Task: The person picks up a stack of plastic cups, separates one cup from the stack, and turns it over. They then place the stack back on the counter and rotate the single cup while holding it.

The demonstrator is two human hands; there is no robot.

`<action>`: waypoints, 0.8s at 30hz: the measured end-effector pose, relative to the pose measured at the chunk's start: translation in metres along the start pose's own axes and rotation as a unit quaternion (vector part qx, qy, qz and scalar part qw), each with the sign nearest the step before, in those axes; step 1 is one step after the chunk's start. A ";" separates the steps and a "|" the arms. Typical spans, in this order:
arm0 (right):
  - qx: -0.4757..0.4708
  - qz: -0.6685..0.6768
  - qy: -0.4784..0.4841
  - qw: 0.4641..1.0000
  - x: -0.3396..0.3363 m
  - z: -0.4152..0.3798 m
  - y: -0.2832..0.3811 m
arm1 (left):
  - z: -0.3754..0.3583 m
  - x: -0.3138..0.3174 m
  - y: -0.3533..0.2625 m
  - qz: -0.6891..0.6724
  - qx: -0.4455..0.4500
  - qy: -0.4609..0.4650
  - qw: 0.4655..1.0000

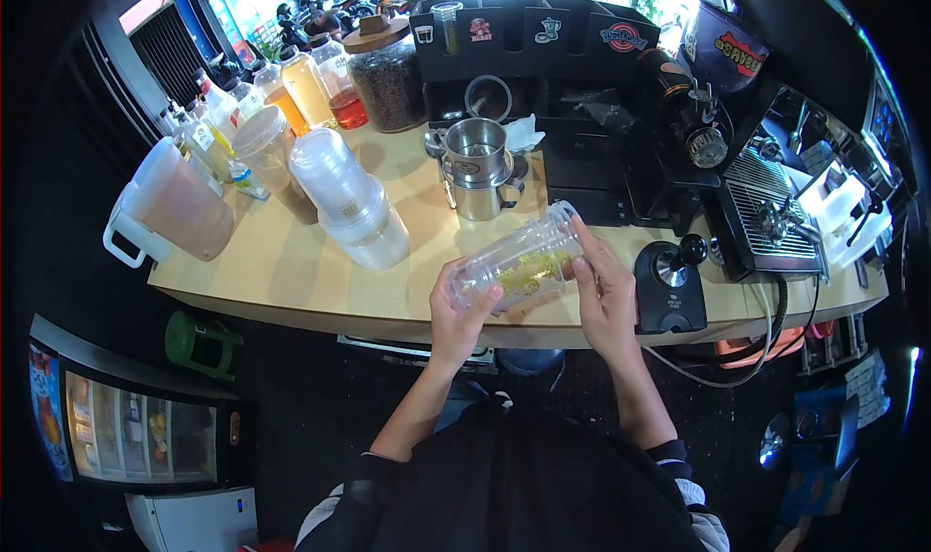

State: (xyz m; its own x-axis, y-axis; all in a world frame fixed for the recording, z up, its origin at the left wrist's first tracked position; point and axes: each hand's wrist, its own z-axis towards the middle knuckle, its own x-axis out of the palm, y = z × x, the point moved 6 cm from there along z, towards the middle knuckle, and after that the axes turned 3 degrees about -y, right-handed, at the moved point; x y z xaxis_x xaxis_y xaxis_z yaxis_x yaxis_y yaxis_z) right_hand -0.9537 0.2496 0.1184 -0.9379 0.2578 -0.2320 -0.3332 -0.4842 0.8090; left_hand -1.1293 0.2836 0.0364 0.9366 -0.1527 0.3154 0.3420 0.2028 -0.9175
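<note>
A long, see-through plastic cup stack with yellow-green print (pixel 519 269) is up in the air, over the front part of the pale wooden desk (pixel 417 295). It lies on its side and tilts. Its long line runs from low on the left to high on the right, and the end with the rings points up and right, away from the person. I can't tell how many cups are in it.

Two hands hold it. The left hand (pixel 461 311) has its fingers wrapped around the low end. The right hand (pixel 603 295) has its fingers grasping the high end.

Behind the held cups stands one shiny silver metal cup (pixel 475 149), set on one silver metal jug with a handle (pixel 477 201). To their left is one standing pile of clear plastic tubs (pixel 359 227). Near the back are one big glass jar of dark beans with a brown lid (pixel 388 81) and three clear bottles with orange, yellow and red drinks (pixel 345 101). On the right, one black-handled press tool (pixel 679 259) sits on one black stand (pixel 674 309).
</note>
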 end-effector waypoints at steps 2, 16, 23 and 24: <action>0.006 -0.007 0.002 1.000 0.001 0.000 -0.001 | -0.001 0.004 -0.003 0.000 0.002 -0.005 1.000; -0.115 -0.019 0.031 0.993 0.007 -0.002 0.009 | -0.003 0.008 0.008 -0.113 -0.171 0.023 0.979; -0.117 -0.012 0.033 0.993 0.010 -0.004 0.017 | -0.004 0.019 0.007 -0.092 -0.174 0.010 0.980; -0.113 -0.017 0.025 0.993 0.011 -0.004 0.020 | -0.004 0.020 0.006 -0.073 -0.168 0.007 0.983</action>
State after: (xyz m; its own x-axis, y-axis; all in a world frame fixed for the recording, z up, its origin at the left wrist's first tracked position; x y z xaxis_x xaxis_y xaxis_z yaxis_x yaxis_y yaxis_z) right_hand -0.9709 0.2392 0.1301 -0.9275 0.2389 -0.2876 -0.3727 -0.6526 0.6597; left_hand -1.1085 0.2780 0.0365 0.8773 -0.1702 0.4487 0.4263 -0.1528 -0.8916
